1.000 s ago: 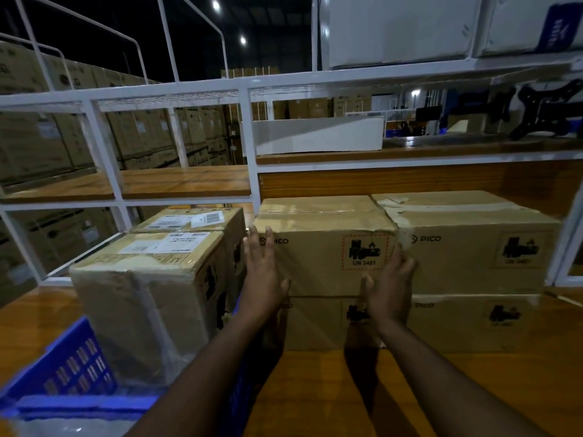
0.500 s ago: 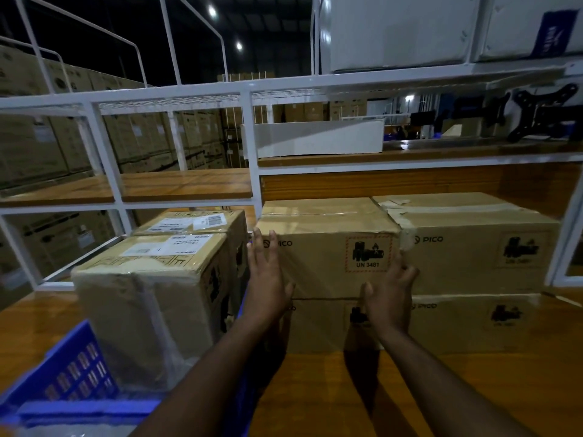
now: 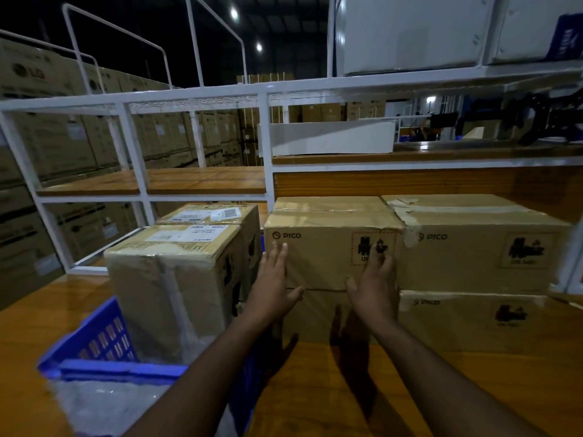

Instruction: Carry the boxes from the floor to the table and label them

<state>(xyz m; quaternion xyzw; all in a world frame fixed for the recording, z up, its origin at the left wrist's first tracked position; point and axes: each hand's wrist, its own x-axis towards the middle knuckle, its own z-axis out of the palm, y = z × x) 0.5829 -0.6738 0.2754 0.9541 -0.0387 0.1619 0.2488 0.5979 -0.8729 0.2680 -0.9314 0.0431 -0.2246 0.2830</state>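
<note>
On the wooden table (image 3: 473, 383) two stacks of brown PICO boxes stand side by side, two high. My left hand (image 3: 273, 283) lies flat with straight fingers against the front of the upper left PICO box (image 3: 325, 244), near its left edge. Flat on the same face, my right hand (image 3: 375, 283) covers part of the red-framed warning mark. Under this box sits a lower PICO box (image 3: 315, 313). To the right is another upper box (image 3: 473, 247) on a lower one (image 3: 467, 320). Neither hand holds anything.
A blue plastic crate (image 3: 94, 342) at the left holds two labelled cardboard boxes (image 3: 170, 279) wrapped in clear film. A white metal shelf frame (image 3: 268, 146) with wooden shelves rises behind the boxes. Stacked cartons fill the dark warehouse at the left.
Both hands slid inward across the upper left box's front; the right hand moved from the box's right edge onto the warning mark. The boxes have not moved.
</note>
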